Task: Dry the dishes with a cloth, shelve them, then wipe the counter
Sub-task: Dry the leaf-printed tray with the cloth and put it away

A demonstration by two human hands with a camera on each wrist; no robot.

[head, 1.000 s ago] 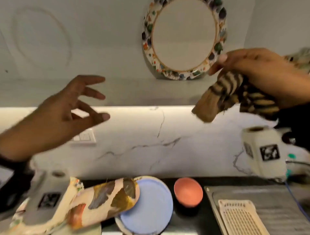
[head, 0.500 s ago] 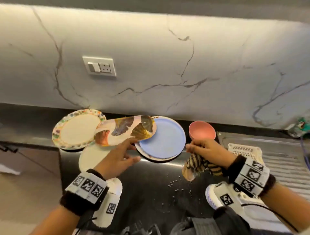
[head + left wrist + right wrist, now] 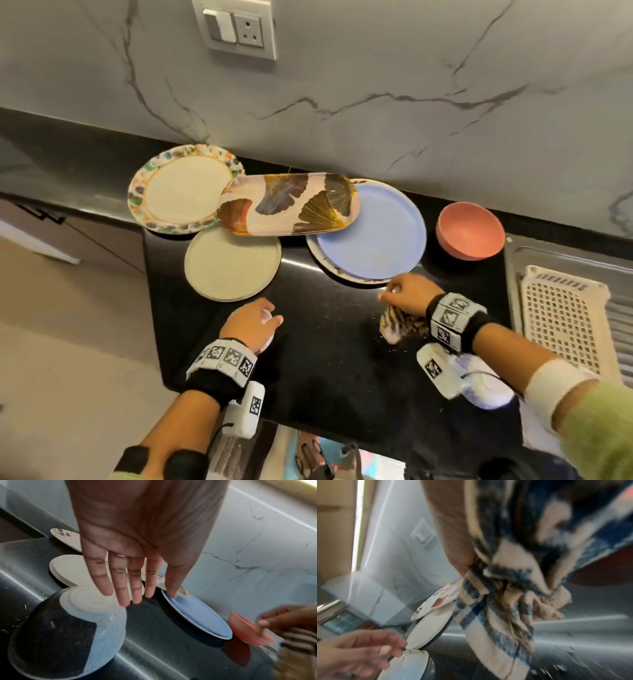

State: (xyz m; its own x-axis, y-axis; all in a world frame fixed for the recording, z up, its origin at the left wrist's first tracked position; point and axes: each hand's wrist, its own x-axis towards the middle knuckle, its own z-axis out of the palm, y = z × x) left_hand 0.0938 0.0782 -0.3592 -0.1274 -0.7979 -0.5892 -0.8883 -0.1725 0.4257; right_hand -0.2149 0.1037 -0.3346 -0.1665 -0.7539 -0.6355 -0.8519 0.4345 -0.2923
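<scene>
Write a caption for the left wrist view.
Left hand reaching over an upturned bowl on the counter.

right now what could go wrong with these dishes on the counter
1. The leaf-patterned oval platter bridges two plates; pulling the blue plate from under it could tip it.
2. The left hand hovers with straight fingers over the upturned bowl; a loose grab might slip.
3. The speckled plate overhangs the counter corner.

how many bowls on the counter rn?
2. A pink bowl upright at the back, beside the sink; a blue-black bowl upside down under the left hand. None seem hidden.
</scene>
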